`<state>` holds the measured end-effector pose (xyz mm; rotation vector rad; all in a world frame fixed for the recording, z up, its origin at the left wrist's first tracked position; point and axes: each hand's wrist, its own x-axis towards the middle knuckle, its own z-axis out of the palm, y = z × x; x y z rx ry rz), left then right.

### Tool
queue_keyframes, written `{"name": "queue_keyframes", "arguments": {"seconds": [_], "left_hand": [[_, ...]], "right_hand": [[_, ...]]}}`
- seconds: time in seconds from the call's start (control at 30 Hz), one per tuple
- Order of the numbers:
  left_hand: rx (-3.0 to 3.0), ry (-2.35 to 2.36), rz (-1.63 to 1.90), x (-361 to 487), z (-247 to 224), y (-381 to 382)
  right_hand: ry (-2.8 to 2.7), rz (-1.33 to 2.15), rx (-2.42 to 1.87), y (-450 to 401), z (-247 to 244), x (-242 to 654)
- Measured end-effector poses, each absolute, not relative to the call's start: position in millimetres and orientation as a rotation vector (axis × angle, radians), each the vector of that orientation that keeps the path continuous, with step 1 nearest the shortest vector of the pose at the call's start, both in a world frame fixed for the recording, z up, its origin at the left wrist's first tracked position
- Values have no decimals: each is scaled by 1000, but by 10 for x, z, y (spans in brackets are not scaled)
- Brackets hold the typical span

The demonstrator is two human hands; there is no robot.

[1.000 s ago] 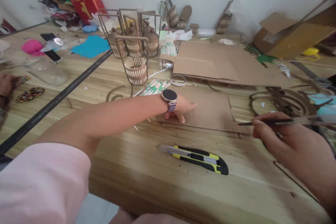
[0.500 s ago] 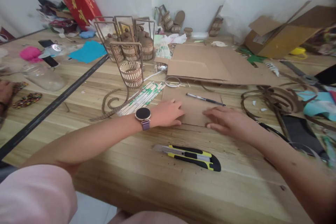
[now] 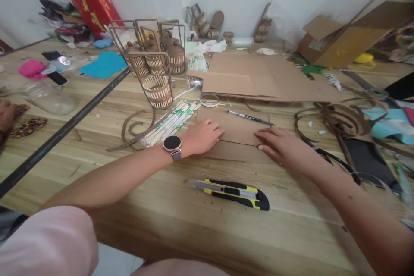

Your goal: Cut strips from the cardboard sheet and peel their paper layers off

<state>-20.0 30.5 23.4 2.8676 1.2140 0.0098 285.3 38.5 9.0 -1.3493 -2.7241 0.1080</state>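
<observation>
A small piece of brown cardboard (image 3: 239, 133) lies on the wooden table, with a dark line or edge running across it and a strip (image 3: 233, 151) on the near side. My left hand (image 3: 203, 136), wearing a watch, rests palm down on its left part with fingers apart. At the right end my right hand (image 3: 281, 144) touches the cardboard, fingers stretched and thumb apart from them. A pen (image 3: 250, 117) lies across the cardboard's far part. Nearer to me, a yellow and black utility knife (image 3: 231, 194) lies with its blade pointing left.
Small woven baskets with tall handles (image 3: 157, 91) stand beyond my left hand, beside wrapped chopsticks (image 3: 174, 123). Behind the work lies a large cardboard sheet (image 3: 246, 75). Curled brown strips (image 3: 336, 120) lie on the right. Another person's hand (image 3: 7, 114) is at the left edge near a glass jar (image 3: 48, 98).
The cardboard's dark line and near strip now show between my hands. My right hand has shifted slightly right relative to the cardboard. The whole view has moved a little.
</observation>
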Motion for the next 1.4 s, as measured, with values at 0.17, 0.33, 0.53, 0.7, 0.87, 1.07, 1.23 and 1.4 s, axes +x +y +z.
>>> {"name": "queue_keyframes", "arguments": {"seconds": [0.17,0.33,0.53,0.7,0.87,1.07,1.23,1.4], "left_hand": [[2883,1197,18,-265,226,170],[2946,1130,30,-316,206,69],[3044,1240,5,-270,119,72],[3086,1267,52,-260,56,58],[3069,1245,75,-291,40,80],[3037,1203,157,-343,9,116],[3033,1208,163,-335,1,108],[3043,1206,193,-338,-14,102]], "right_hand": [[-2724,136,-1323,162,122,2836],[-2729,55,-1296,35,70,2841],[-2672,-44,-1301,-201,206,2582],[-2823,175,-963,-723,255,2057],[-2810,202,-1112,-868,175,1863],[-2283,1276,-1438,-913,425,2132],[-1547,1889,-1373,-997,528,2308],[-1057,1866,-1515,-1077,533,2295]]}}
